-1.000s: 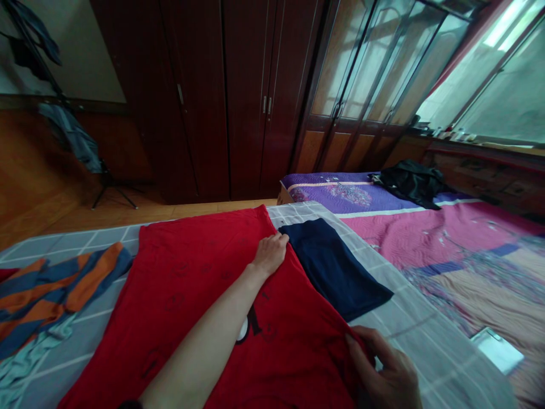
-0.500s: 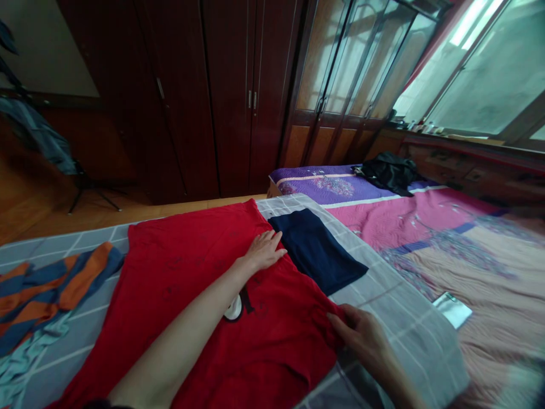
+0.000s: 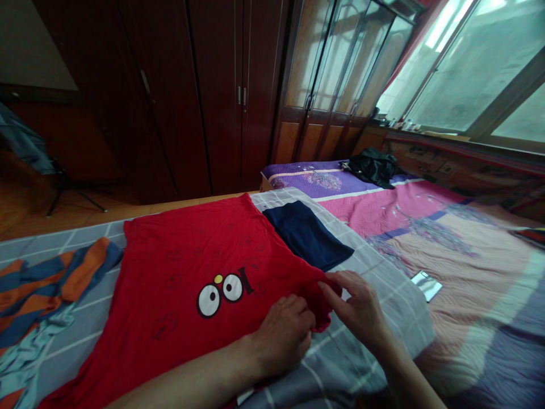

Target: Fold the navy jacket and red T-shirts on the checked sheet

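Observation:
A red T-shirt (image 3: 170,255) with a print of two cartoon eyes lies spread on a grey checked bed sheet (image 3: 395,307). My left hand (image 3: 287,335) is closed on the shirt's near right part, its fingers curled into the cloth. At the shirt's right corner, my right hand (image 3: 355,301) pinches the fabric between thumb and fingers and lifts it a little. A folded navy cloth (image 3: 306,236) lies just beyond the shirt's right edge, touched by neither hand.
An orange and blue striped garment (image 3: 55,284) lies on the left. The second bed has a patterned cover (image 3: 383,210), a black garment (image 3: 370,167) and a phone (image 3: 427,285). Dark wardrobes (image 3: 221,113) stand behind, and a tripod stand (image 3: 63,187) is at far left.
My left hand has moved from the shirt's far right edge back toward me and closed on the cloth, uncovering the eye print. The shirt's right corner is now gathered and raised.

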`<action>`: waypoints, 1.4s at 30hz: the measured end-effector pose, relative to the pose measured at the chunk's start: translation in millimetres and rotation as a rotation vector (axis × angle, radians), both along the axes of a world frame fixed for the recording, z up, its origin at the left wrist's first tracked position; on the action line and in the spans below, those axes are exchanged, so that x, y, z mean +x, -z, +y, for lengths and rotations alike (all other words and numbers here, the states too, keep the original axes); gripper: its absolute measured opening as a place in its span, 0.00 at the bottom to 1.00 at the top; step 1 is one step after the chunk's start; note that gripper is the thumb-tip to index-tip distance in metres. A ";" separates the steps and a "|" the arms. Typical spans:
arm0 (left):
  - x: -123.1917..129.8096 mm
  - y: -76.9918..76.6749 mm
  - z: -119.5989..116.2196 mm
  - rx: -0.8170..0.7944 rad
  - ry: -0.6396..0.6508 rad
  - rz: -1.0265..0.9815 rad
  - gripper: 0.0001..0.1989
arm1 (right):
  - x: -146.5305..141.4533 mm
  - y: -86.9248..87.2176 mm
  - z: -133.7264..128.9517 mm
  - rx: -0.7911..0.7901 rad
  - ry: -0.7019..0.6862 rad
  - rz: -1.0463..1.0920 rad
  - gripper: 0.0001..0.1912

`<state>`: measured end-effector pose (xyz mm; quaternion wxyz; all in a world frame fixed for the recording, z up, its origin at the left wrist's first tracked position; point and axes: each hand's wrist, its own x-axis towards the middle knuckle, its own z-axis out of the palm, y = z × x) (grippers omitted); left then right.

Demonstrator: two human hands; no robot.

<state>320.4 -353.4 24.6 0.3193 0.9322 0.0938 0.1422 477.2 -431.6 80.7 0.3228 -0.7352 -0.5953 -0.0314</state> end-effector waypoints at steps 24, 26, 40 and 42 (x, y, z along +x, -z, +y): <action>7.3 8.1 20.3 -0.683 -0.201 -0.196 0.16 | 5.7 31.5 29.9 -0.402 0.160 0.197 0.14; 5.8 6.9 19.5 -0.661 -0.187 -0.182 0.21 | 8.6 29.7 29.5 -0.342 0.164 0.220 0.15; 2.5 -2.1 19.5 -0.305 -0.027 -0.078 0.25 | 40.2 31.5 15.5 -0.207 0.361 0.113 0.29; 2.3 -2.5 18.3 -0.306 -0.004 -0.092 0.23 | 29.8 22.4 25.5 -0.318 0.309 0.108 0.31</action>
